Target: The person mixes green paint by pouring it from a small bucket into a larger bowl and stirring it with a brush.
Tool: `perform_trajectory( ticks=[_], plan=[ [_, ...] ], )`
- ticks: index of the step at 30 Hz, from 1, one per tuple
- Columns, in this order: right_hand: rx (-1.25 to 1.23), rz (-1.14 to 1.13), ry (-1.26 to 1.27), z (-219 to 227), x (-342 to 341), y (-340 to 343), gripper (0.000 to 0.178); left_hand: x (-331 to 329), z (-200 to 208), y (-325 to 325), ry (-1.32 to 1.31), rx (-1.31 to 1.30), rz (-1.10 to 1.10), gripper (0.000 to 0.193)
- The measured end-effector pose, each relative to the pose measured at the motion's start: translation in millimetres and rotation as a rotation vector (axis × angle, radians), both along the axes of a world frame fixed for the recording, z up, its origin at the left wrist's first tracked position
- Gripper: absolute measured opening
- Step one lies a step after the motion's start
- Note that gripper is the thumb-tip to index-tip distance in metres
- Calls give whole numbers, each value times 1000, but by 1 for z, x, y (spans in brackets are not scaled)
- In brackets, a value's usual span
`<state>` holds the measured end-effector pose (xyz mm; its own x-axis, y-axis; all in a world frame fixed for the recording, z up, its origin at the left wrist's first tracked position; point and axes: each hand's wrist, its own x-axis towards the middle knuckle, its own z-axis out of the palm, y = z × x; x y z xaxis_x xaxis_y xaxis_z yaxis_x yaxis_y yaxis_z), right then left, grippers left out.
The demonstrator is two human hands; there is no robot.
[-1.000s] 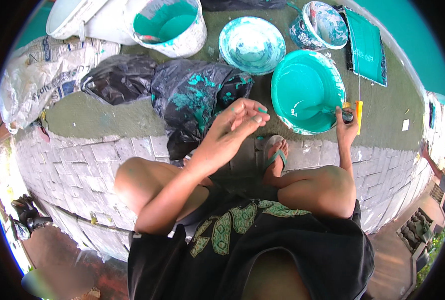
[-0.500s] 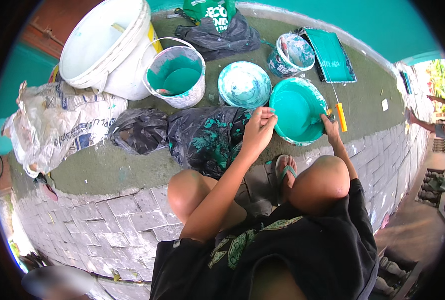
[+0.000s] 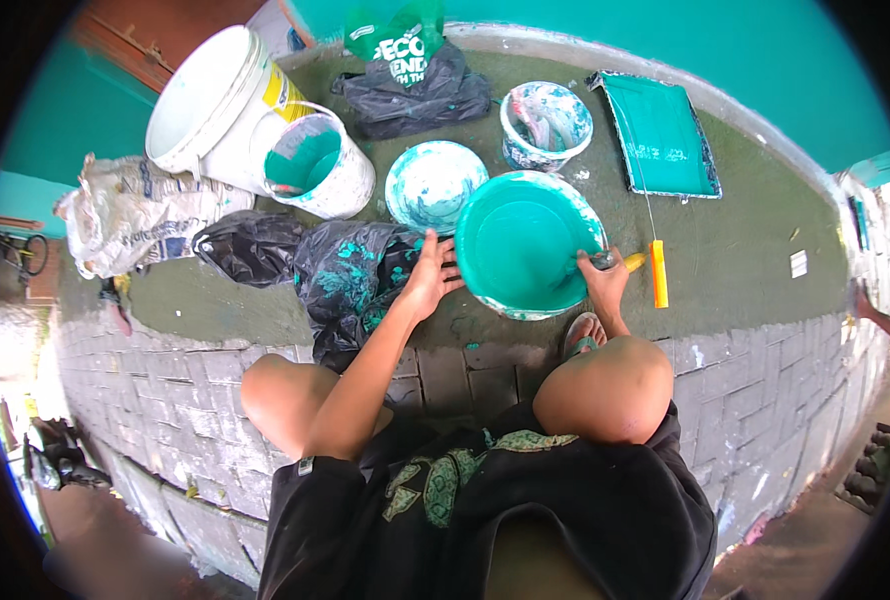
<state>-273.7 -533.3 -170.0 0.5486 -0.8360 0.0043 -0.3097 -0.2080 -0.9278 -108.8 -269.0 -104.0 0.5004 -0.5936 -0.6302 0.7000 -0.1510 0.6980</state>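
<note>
A round basin (image 3: 530, 235) of turquoise paint stands before me, its rim smeared with white and turquoise. My right hand (image 3: 607, 285) grips the basin's right rim, the thumb over the edge. A small tool with a yellow end (image 3: 635, 262) lies against that hand; its other end is partly hidden, so its kind is unclear. My left hand (image 3: 430, 278) is open, fingers spread, with the fingertips at the basin's left side; I cannot tell whether they touch it. Under and beside this hand lies a crumpled black plastic bag (image 3: 340, 265) spattered with turquoise.
Behind are a paint-smeared dish (image 3: 435, 185), a bucket of turquoise paint (image 3: 350, 180), a large white bucket (image 3: 215, 110) on its side and a smaller stained bucket (image 3: 545, 125). A paint tray (image 3: 660, 135) and an orange-handled roller (image 3: 660, 275) lie right. A white sack (image 3: 145, 215) lies left.
My left hand has moved from in front of the basin to its left side, its fingers opening from a loose pinch. The basin looks larger and closer. The view has shifted.
</note>
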Motion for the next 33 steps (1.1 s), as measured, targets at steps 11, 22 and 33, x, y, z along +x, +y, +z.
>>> perform_trajectory(
  ticks=[11, 22, 33],
  plan=[
    [98, 198, -124, 90, -12, -82, 25, -66, 60, -68, -137, -137, 263, 84],
    [-29, -27, -96, 194, -114, -259, 21, -93, 119, -250, 119, -578, -1, 67],
    [-106, -241, 94, 162, -159, -395, 18, -102, 44, -412, 416, -614, 35, 60]
  ],
)
